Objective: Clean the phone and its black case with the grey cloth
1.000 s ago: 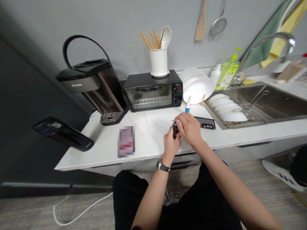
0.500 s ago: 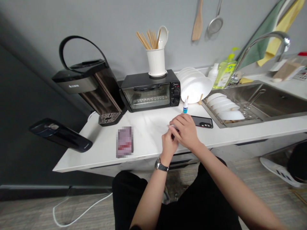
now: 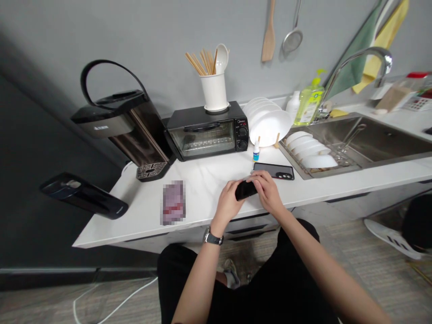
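Observation:
A dark phone (image 3: pixel 245 190) is held between both hands above the front of the counter. My left hand (image 3: pixel 228 201) grips its left end, and my right hand (image 3: pixel 268 191) has its fingers closed over the right end. Just behind my right hand lies a phone case (image 3: pixel 274 171) with camera cut-outs, flat on the counter. A small white bottle with a blue label (image 3: pixel 256 152) stands upright behind the case. To the left, a pixelated purplish item (image 3: pixel 173 202) lies near the counter's front edge.
A toaster oven (image 3: pixel 206 139) bears a white utensil holder (image 3: pixel 215 92). Left of it stand a drink dispenser (image 3: pixel 135 130) and a dark cylindrical appliance (image 3: pixel 87 198). Plates (image 3: pixel 272 126), a soap bottle (image 3: pixel 308 104) and a sink (image 3: pixel 381 139) are on the right. Another person's shoe (image 3: pixel 388 238) shows.
My hands were clasped one over the other, largely hiding the phone. Now they are apart at its two ends, with its dark face showing. The view has shifted slightly.

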`<state>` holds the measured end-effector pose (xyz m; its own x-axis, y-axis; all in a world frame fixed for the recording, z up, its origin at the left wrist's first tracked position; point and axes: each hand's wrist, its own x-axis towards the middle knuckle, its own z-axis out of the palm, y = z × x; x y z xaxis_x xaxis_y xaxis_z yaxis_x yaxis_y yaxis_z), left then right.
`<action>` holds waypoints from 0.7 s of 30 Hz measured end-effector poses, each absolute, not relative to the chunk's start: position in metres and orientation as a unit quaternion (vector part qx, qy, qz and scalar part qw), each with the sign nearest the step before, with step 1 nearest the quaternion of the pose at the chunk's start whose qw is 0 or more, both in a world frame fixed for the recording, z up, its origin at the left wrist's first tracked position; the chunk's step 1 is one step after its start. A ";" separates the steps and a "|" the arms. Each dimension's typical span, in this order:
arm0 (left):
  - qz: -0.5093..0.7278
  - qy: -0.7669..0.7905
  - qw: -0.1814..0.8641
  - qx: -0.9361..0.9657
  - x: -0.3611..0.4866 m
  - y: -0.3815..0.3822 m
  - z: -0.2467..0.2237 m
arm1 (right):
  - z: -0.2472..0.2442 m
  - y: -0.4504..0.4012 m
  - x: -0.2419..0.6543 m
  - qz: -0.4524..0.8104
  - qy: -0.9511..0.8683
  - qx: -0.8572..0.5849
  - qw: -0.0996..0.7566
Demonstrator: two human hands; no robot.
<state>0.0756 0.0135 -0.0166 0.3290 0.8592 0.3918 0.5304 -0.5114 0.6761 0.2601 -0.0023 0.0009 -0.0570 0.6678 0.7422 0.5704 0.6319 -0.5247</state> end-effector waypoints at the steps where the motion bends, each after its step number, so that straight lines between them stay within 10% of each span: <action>1: 0.358 0.463 0.194 0.787 0.074 0.013 -0.016 | -0.005 -0.004 0.263 0.057 -0.736 -0.446 0.507; 21: 0.275 0.477 0.212 0.808 0.001 -0.008 -0.010 | -0.039 -0.024 0.262 -0.002 -0.780 -0.552 0.295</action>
<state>0.0009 -0.0083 -0.0103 0.3941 0.8865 0.2423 0.6539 -0.4557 0.6040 0.2618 -0.0237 -0.0394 -0.2169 0.8596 0.4627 0.8622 0.3910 -0.3221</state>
